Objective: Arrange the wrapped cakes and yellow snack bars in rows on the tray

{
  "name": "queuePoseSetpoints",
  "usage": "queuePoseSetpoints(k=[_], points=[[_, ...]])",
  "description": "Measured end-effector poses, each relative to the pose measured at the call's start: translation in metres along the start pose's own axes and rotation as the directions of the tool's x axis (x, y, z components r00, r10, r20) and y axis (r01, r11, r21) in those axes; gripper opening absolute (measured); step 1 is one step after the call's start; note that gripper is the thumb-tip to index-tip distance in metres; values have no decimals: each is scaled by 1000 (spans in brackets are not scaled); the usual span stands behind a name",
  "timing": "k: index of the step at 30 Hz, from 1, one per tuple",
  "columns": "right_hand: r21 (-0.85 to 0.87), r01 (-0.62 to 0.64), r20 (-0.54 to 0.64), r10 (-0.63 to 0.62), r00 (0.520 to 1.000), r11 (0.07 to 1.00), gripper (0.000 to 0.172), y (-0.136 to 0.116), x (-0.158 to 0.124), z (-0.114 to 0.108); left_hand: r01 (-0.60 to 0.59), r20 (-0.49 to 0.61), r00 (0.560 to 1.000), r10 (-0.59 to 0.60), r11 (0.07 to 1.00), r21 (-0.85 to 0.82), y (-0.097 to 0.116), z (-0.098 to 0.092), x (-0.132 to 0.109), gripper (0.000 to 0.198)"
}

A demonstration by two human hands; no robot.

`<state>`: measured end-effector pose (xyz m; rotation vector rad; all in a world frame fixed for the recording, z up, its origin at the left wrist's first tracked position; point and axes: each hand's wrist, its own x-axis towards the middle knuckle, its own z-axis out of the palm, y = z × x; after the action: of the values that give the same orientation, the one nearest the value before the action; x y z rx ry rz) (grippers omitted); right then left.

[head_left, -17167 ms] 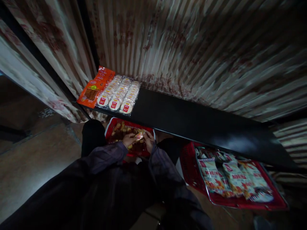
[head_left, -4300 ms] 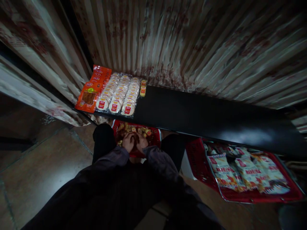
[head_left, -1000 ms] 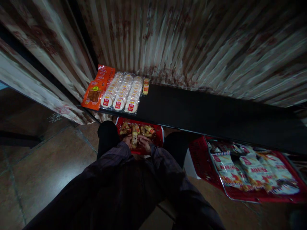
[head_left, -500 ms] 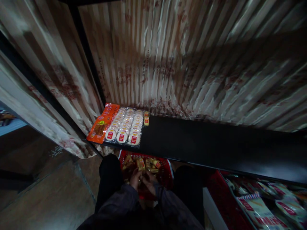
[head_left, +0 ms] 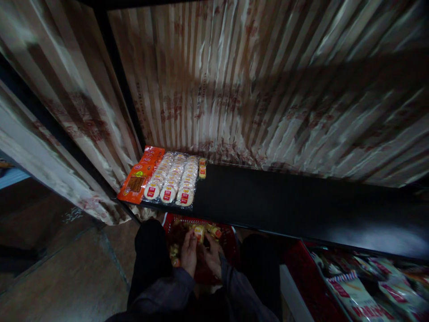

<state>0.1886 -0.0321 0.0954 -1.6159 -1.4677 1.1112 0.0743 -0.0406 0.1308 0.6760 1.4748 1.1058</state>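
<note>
My left hand (head_left: 189, 252) is closed with its fingertips on a small yellow snack packet (head_left: 199, 231) bearing a red label. My right hand (head_left: 212, 258) is just to the right, its fingers apart beside that packet; dim light blurs whether they touch it. Both hands are over a red plastic basket (head_left: 233, 250) between my knees, which holds several similar yellow packets. On the black shelf (head_left: 268, 194) above, two small yellow packets (head_left: 202, 171) lie in a line next to three rows of round white wrapped crackers (head_left: 168, 193).
An orange snack bag (head_left: 136, 179) lies at the shelf's left end. Pleated printed curtains (head_left: 228, 89) hang behind and to the left, along a black metal post (head_left: 124, 76). At lower right is a red box (head_left: 304, 268) with several snack bags (head_left: 351, 293).
My hands have risen slightly within the basket, and a yellow packet now shows upright at my left fingertips. My right hand's fingers have spread. The view has shifted a little.
</note>
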Motion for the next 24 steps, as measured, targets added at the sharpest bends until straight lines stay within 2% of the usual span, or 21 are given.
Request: queuePoseSetpoints(k=[4,8,12,17,22,24], points=[[96,40,-6,-40,999,995,46,-27,5,-15,-153,-49,986,157,985,83,15,6,4,29],[118,21,-90,-10,996,993,43,-44,23,-25,-224,-7,974,228,961,164,42,17,15,31],[162,68,-141,-45,989,984,40,-50,49,-34,-238,17,971,239,954,181,65,32,28,29],[174,131,-177,-100,979,976,41,-46,83,-42,-224,9,974,225,969,103,70,51,48,28],[98,73,-177,-55,983,992,36,-44,111,-41,-219,-16,976,219,975,-22,72,64,68,25],[44,51,-186,-42,982,998,33,-46,120,-38,-215,-19,977,215,977,-14,74,67,74,26]])
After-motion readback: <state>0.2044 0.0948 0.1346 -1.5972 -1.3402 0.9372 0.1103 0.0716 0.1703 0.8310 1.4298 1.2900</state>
